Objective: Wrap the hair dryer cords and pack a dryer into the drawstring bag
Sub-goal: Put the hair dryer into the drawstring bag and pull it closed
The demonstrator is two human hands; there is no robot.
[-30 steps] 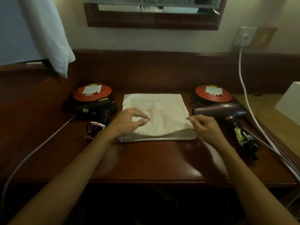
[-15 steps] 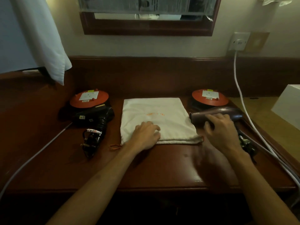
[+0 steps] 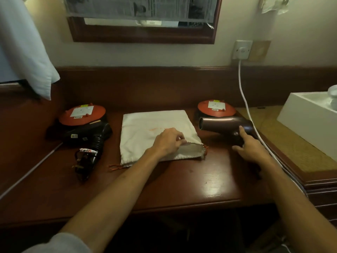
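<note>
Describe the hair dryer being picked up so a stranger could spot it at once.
Start at the white drawstring bag lying flat mid-desk and look right, in front of the right-hand orange disc. There the right hand grips a glossy brown hair dryer by its handle, its nozzle pointing at the bag. The other dryer, left of the bag, is black and untouched.

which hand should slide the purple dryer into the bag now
Right. The right hand already grips the purple dryer by its handle, beside the drawstring bag. The left hand is busy lifting the bag's mouth open.
</note>
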